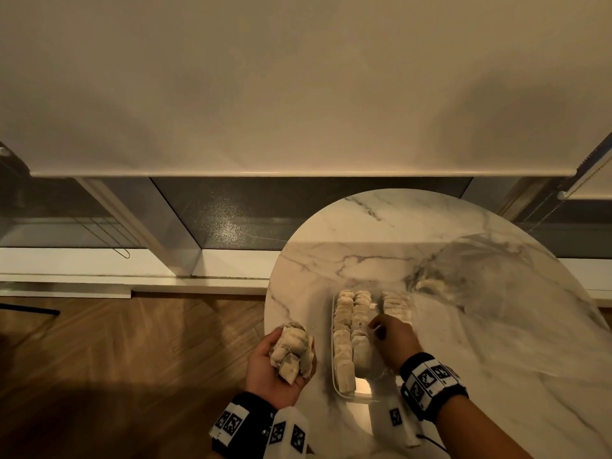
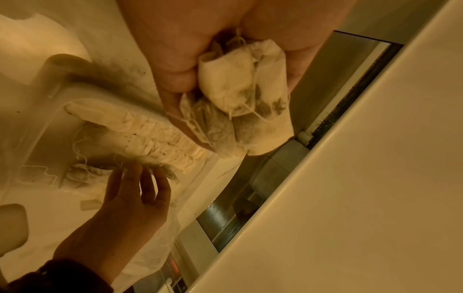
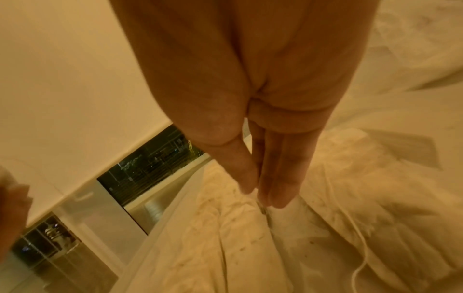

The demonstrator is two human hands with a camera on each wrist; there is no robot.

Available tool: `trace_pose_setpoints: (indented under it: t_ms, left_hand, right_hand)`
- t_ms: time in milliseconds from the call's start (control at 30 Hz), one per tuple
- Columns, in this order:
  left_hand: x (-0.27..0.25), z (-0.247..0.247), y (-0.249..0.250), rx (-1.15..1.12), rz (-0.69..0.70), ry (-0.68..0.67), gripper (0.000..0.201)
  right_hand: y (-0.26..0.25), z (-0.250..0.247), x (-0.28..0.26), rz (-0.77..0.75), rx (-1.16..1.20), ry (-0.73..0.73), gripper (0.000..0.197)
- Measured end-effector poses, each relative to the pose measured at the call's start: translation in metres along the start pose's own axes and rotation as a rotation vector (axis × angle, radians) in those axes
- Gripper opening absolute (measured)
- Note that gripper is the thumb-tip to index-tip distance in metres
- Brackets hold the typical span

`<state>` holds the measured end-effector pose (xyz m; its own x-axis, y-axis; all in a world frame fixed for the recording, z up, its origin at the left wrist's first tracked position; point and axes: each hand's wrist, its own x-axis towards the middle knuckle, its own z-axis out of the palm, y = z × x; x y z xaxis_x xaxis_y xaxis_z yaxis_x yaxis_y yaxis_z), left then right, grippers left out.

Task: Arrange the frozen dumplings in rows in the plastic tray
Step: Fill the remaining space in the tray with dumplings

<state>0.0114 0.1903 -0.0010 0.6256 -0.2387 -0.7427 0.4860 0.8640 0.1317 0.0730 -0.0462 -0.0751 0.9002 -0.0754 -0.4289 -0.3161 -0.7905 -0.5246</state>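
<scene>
paper tea bags [image 1: 291, 351] fill the cupped left hand [image 1: 276, 369]; right hand [image 1: 394, 339] fingers [image 3: 278, 178] pressed together over the tray [image 1: 334, 385] rows.

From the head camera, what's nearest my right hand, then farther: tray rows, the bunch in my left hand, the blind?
1. Tray rows: under the right hand's fingers.
2. Bunch: leftward, in the left hand.
3. Blind: far ahead.

Clear plastic tray [image 1: 333, 359] on desk, long axis running away from person. Inside: two rows of pale paper tea bags [image 1: 344, 329], packed upright, strings visible; not dumplings. Third row [image 1: 395, 304] just right of these. Loose bunch of tea bags [image 1: 291, 351], dark-flecked, held off tray's left side.
</scene>
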Motion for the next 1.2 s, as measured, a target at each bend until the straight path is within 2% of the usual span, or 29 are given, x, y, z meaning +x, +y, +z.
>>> trace_pose_setpoints:
  t_ms: [167,300,367,500,567,700,800,900,1033,1200]
  left_hand:
    - [0.000,0.003,-0.004,0.012,0.014,0.001,0.034]
    - [0.004,0.006,-0.008,0.031,0.025,-0.015,0.032]
    - [0.003,0.010,-0.012,0.046,0.025,-0.048,0.032]
    - [0.001,0.019,-0.019,0.092,0.032,-0.108,0.030]
    - [0.001,0.021,-0.022,0.121,0.048,-0.121,0.027]
    - [0.002,0.024,-0.029,0.182,0.059,-0.103,0.031]
    - [0.003,0.025,-0.030,0.188,0.059,-0.085,0.035]
    - [0.000,0.027,-0.031,0.185,0.054,-0.097,0.034]
    - [-0.003,0.030,-0.033,0.188,0.041,-0.147,0.037]
    - [-0.002,0.027,-0.030,0.182,0.035,-0.165,0.038]
  right_hand:
    - [0.005,-0.006,-0.010,0.017,0.117,0.051,0.020]
    - [-0.008,-0.015,-0.029,-0.027,0.283,0.002,0.013]
    - [-0.023,-0.023,-0.041,-0.133,0.371,-0.029,0.012]
    - [-0.061,-0.046,-0.070,-0.449,0.507,-0.036,0.010]
    - [-0.077,-0.053,-0.081,-0.559,0.462,-0.040,0.014]
    - [-0.084,-0.051,-0.084,-0.685,0.206,0.016,0.026]
    - [-0.083,-0.046,-0.084,-0.682,0.095,0.054,0.028]
    - [-0.082,-0.043,-0.086,-0.656,0.093,0.061,0.025]
    - [-0.085,-0.048,-0.090,-0.619,0.233,0.026,0.014]
    - [-0.087,-0.054,-0.094,-0.486,0.515,-0.003,0.012]
